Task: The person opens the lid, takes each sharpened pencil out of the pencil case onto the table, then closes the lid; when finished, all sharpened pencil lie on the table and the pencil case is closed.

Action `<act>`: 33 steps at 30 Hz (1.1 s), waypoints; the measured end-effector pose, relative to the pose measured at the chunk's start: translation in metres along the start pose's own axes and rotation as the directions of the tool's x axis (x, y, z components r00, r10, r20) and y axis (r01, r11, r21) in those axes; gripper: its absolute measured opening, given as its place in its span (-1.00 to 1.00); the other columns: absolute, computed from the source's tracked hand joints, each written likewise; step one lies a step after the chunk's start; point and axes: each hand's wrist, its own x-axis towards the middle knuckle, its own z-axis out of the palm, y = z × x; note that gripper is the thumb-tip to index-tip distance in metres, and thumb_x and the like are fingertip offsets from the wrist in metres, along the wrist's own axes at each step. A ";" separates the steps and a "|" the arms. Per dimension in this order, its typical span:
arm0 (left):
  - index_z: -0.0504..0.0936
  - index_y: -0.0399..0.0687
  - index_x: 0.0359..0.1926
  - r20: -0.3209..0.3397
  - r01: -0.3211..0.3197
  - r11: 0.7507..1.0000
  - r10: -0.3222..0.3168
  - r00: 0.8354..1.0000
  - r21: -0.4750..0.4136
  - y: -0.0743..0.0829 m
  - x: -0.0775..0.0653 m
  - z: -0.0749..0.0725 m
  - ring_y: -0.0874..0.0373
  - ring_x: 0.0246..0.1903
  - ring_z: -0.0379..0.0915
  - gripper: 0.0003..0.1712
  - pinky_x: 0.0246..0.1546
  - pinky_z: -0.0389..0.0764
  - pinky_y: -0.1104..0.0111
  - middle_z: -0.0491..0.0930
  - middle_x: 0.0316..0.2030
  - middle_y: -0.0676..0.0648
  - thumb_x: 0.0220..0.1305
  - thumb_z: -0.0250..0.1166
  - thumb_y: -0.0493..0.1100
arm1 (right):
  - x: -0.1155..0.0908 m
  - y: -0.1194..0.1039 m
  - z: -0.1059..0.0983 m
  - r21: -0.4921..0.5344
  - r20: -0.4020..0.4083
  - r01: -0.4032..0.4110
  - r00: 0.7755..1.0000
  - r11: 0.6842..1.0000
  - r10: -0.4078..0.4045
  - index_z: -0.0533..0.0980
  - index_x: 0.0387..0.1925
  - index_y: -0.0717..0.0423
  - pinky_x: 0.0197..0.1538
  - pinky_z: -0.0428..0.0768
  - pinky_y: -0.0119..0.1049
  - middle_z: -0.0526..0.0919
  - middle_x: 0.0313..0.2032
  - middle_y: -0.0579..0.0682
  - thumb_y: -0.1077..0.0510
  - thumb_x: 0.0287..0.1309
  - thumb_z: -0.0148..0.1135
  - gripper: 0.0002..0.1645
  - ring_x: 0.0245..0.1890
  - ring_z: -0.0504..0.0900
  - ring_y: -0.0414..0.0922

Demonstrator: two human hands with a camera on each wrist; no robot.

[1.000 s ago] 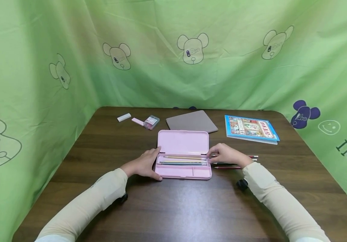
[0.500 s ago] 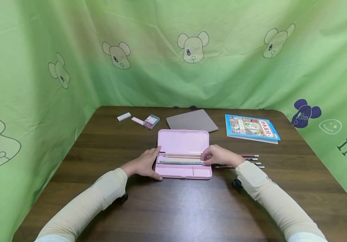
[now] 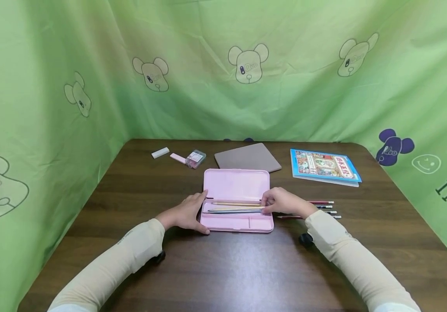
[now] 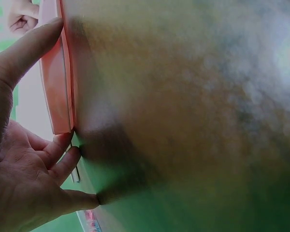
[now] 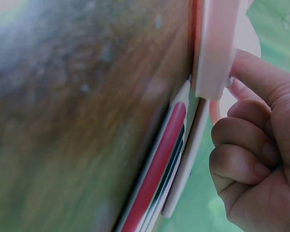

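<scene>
The pink pencil case (image 3: pixel 229 222) lies with its lid raised, in the middle of the table. Several pencils (image 3: pixel 234 211) rest in its long rear compartment. My left hand (image 3: pixel 184 212) spans the case's left end, thumb (image 4: pixel 46 38) along the front side and the other fingers spread near the back corner. At the right end my right hand (image 3: pixel 283 201) reaches over the rim and pinches a pencil inside; its fingertips are partly hidden behind the case wall in the right wrist view, with the other fingers (image 5: pixel 241 140) curled.
Several loose pencils (image 3: pixel 326 212) lie under and beyond the right hand. Behind the case are a grey flat board (image 3: pixel 247 157), a blue-bordered picture book (image 3: pixel 325 167), a small clear box (image 3: pixel 195 159), a pink strip (image 3: pixel 178 158) and a white eraser-like block (image 3: pixel 160 152).
My right hand has moved left from the case's right rim to over the pencil ends inside, uncovering more of the loose pencils. My left hand has stayed in place.
</scene>
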 end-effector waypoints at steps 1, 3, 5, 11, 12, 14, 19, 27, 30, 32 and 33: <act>-0.20 -0.27 0.42 0.001 0.003 1.000 -0.003 1.000 0.003 0.000 0.000 0.000 -0.20 0.30 -0.01 0.39 0.29 0.09 0.01 0.06 0.34 -0.30 -0.20 0.48 0.20 | -0.002 0.001 -0.001 0.010 -0.020 -0.011 1.000 1.000 0.011 0.57 -0.48 0.06 -0.53 0.29 -0.44 0.36 -0.68 -0.17 0.11 -0.03 0.38 -0.85 -0.61 0.30 -0.24; -0.20 -0.25 0.43 0.003 0.011 1.000 -0.011 1.000 0.004 0.000 0.000 0.001 -0.19 0.31 -0.01 0.39 0.29 0.10 0.01 0.06 0.34 -0.28 -0.20 0.48 0.20 | -0.006 0.004 -0.003 0.028 -0.063 -0.036 0.997 0.999 0.038 0.57 -0.48 0.05 -0.56 0.26 -0.43 0.32 -0.70 -0.17 0.10 -0.04 0.38 -0.86 -0.63 0.28 -0.23; -0.20 -0.26 0.43 -0.001 0.012 1.000 -0.012 1.000 -0.001 0.000 0.000 0.001 -0.19 0.30 -0.01 0.39 0.29 0.11 0.01 0.06 0.34 -0.28 -0.21 0.48 0.20 | -0.010 0.007 -0.006 0.033 -0.104 -0.048 0.993 0.998 0.051 0.57 -0.49 0.05 -0.58 0.23 -0.43 0.30 -0.71 -0.17 0.10 -0.03 0.38 -0.86 -0.65 0.24 -0.24; -0.20 -0.25 0.43 0.002 0.018 1.000 -0.018 1.000 -0.009 0.002 -0.001 0.000 -0.19 0.31 -0.03 0.39 0.29 0.09 0.00 0.05 0.35 -0.28 -0.20 0.48 0.19 | -0.027 0.018 -0.015 0.019 -0.193 -0.073 0.978 0.997 0.075 0.57 -0.53 0.05 -0.57 0.24 -0.41 0.33 -0.73 -0.20 0.13 -0.02 0.37 -0.88 -0.67 0.22 -0.27; -0.20 -0.24 0.43 0.005 0.020 1.000 -0.020 1.000 -0.007 0.002 -0.002 0.000 -0.18 0.32 -0.04 0.38 0.29 0.09 0.01 0.04 0.35 -0.28 -0.20 0.48 0.20 | -0.031 0.019 -0.017 0.013 -0.204 -0.079 0.976 0.997 0.080 0.57 -0.52 0.06 -0.56 0.24 -0.41 0.33 -0.73 -0.20 0.14 -0.02 0.37 -0.88 -0.66 0.22 -0.26; -0.20 -0.23 0.43 0.009 0.022 1.000 -0.022 1.000 -0.008 0.002 -0.002 -0.001 -0.18 0.32 -0.04 0.38 0.30 0.09 0.01 0.04 0.35 -0.27 -0.19 0.48 0.20 | -0.037 0.023 -0.020 0.012 -0.219 -0.103 0.970 0.995 0.103 0.59 -0.50 0.08 -0.55 0.23 -0.40 0.32 -0.74 -0.20 0.14 -0.02 0.37 -0.89 -0.66 0.22 -0.25; -0.19 -0.26 0.43 0.007 0.014 1.000 -0.014 1.000 -0.013 0.002 -0.003 -0.001 -0.20 0.31 -0.03 0.38 0.29 0.09 0.00 0.06 0.34 -0.29 -0.19 0.48 0.20 | -0.052 0.029 -0.027 0.023 -0.240 -0.170 0.956 0.985 0.170 0.60 -0.47 0.10 -0.56 0.19 -0.39 0.22 -0.77 -0.20 0.12 -0.04 0.38 -0.86 -0.67 0.16 -0.24; -0.20 -0.29 0.42 0.002 0.006 1.000 -0.006 1.000 -0.011 0.001 -0.003 0.001 -0.22 0.31 -0.02 0.38 0.29 0.09 0.00 0.06 0.33 -0.30 -0.18 0.47 0.19 | -0.076 0.042 -0.034 0.016 -0.288 -0.199 0.938 0.980 0.195 0.61 -0.49 0.12 -0.61 0.14 -0.41 0.12 -0.79 -0.22 0.15 -0.05 0.38 -0.88 -0.72 0.06 -0.32; -0.20 -0.29 0.42 0.003 0.002 1.000 -0.002 1.000 -0.015 0.001 -0.003 0.000 -0.23 0.31 -0.03 0.38 0.29 0.09 -0.01 0.05 0.34 -0.31 -0.18 0.47 0.18 | -0.086 0.047 -0.037 0.036 -0.293 -0.217 0.931 0.976 0.218 0.62 -0.47 0.15 -0.62 0.14 -0.41 0.11 -0.78 -0.21 0.16 -0.04 0.38 -0.87 -0.73 0.05 -0.33; -0.20 -0.30 0.42 -0.001 -0.001 1.000 0.001 1.000 -0.020 0.002 -0.003 -0.001 -0.23 0.31 -0.03 0.38 0.29 0.08 -0.02 0.05 0.34 -0.32 -0.18 0.48 0.18 | -0.092 0.050 -0.040 0.038 -0.301 -0.226 0.926 0.973 0.227 0.62 -0.47 0.16 -0.61 0.16 -0.41 0.15 -0.77 -0.21 0.16 -0.05 0.38 -0.87 -0.72 0.08 -0.33; -0.20 -0.30 0.42 -0.002 -0.001 1.000 0.001 1.000 -0.019 0.002 -0.003 -0.001 -0.24 0.31 -0.03 0.38 0.29 0.08 -0.02 0.05 0.33 -0.32 -0.19 0.48 0.18 | -0.095 0.052 -0.041 0.035 -0.304 -0.233 0.924 0.972 0.232 0.62 -0.47 0.16 -0.60 0.17 -0.40 0.16 -0.77 -0.21 0.16 -0.05 0.38 -0.87 -0.71 0.09 -0.32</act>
